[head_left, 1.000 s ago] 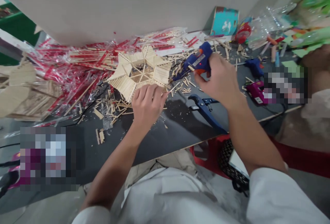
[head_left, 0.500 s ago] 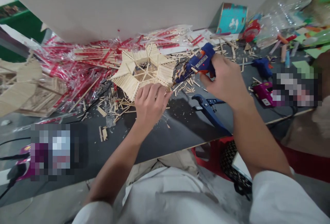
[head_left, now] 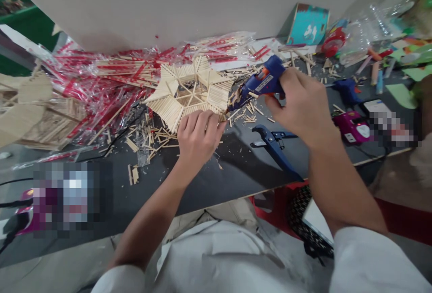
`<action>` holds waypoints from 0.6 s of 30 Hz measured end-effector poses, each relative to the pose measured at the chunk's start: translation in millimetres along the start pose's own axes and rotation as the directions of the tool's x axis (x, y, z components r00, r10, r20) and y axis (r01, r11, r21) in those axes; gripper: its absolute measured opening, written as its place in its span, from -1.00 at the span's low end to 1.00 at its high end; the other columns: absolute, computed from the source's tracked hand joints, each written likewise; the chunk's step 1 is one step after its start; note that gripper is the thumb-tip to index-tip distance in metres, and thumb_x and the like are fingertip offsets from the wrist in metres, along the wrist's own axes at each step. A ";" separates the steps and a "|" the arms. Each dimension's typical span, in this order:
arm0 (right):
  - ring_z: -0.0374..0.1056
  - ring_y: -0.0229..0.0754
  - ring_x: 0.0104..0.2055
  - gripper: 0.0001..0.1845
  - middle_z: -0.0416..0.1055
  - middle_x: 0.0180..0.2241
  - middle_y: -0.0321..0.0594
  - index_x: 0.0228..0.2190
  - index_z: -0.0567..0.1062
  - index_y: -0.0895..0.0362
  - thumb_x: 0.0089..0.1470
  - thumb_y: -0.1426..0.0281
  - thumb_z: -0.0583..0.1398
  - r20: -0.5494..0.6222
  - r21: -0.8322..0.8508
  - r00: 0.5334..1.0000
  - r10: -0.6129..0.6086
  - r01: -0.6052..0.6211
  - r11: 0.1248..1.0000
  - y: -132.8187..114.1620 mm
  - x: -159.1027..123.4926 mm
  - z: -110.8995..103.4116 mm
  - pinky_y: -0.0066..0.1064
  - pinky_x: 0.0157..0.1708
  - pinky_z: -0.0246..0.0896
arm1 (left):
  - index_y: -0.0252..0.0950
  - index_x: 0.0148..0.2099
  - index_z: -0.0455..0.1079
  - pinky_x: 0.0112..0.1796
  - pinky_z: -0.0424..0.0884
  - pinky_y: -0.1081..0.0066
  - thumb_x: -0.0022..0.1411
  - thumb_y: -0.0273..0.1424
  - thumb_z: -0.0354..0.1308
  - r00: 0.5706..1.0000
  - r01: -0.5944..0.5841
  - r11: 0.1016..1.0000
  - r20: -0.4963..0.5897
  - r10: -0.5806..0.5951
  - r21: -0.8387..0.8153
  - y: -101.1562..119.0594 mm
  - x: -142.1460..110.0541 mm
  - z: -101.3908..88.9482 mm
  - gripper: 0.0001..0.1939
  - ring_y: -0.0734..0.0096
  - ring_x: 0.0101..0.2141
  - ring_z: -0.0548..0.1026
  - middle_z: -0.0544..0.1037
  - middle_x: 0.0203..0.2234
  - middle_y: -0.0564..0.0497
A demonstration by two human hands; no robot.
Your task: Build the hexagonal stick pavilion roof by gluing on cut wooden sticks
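- A blue hot glue gun with an orange trigger [head_left: 261, 83] is gripped in the right hand [head_left: 302, 106], fingers wrapped tight round the handle, nozzle angled down and left.
- The nozzle tip is brought right up to the near right edge of a pale star-shaped model built of thin wooden sticks [head_left: 189, 92], which lies towards the far edge of the dark tabletop [head_left: 216, 180], about midway along it.
- The left hand [head_left: 199, 135] is curled at the model's near edge, its fingertips pinched together on a small wooden stick [head_left: 223, 117]; the stick is met by the glue gun's tip.
- Loose cut wooden sticks [head_left: 151, 137] are scattered over the tabletop just left of the left hand and under the glue gun.
- Clear plastic bags with red print, full of long sticks [head_left: 111, 77], are heaped along the far left edge.
- Blue-handled cutters [head_left: 276, 146] are seen lying near the right wrist, close to the near edge.
- A second blue glue gun [head_left: 346, 90] and a magenta tool [head_left: 353, 126] are lying towards the right edge.
- A teal box [head_left: 310, 24] is propped at the far edge.
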State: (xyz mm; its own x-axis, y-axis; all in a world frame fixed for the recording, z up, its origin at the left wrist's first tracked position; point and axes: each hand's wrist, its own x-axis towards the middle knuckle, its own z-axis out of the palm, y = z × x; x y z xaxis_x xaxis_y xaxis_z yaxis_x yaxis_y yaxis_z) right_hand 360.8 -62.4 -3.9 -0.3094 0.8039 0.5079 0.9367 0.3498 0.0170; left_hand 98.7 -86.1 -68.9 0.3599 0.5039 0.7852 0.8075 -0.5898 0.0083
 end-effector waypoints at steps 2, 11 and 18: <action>0.52 0.16 -0.04 -0.74 0.55 -0.09 0.09 -0.04 0.43 0.19 0.25 0.39 0.15 -0.023 -0.032 0.998 -0.054 0.053 0.998 -1.0 3.0 -1.6 -0.09 -0.05 0.41 | -0.25 -0.07 0.44 -0.13 0.37 0.17 0.44 -0.30 0.31 0.999 -0.020 1.000 -0.029 0.021 0.021 -0.6 1.1 0.9 -0.84 0.09 -0.15 0.61 0.68 -0.20 -0.12; 0.49 0.18 0.07 -0.71 0.54 -0.02 0.01 0.04 0.42 0.12 0.35 0.32 0.11 -0.046 -0.003 0.991 -0.124 0.124 0.992 -3.4 9.5 -4.3 0.04 0.08 0.38 | -0.27 -0.13 0.41 -0.13 0.37 0.19 0.44 -0.33 0.31 0.999 -0.023 0.998 -0.038 0.024 0.050 1.2 3.1 0.0 -0.85 0.12 -0.18 0.61 0.68 -0.22 -0.11; 0.51 0.22 0.06 -0.71 0.55 -0.07 -0.01 0.03 0.45 0.10 0.39 0.24 0.12 -0.089 0.005 0.983 -0.160 0.161 0.987 -2.9 12.1 -5.1 0.11 0.04 0.43 | -0.25 -0.15 0.40 -0.14 0.36 0.20 0.44 -0.33 0.31 0.998 -0.028 0.998 -0.058 0.031 0.056 0.8 2.8 0.6 -0.84 0.15 -0.19 0.61 0.68 -0.22 -0.09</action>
State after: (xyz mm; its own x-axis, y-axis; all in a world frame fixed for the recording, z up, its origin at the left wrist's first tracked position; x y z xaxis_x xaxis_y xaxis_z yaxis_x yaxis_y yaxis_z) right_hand 355.2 -56.2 6.6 -0.4395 0.6917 0.5731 0.8738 0.4771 0.0943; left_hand 100.6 -84.8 -67.1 0.3572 0.4475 0.8198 0.8218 -0.5677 -0.0481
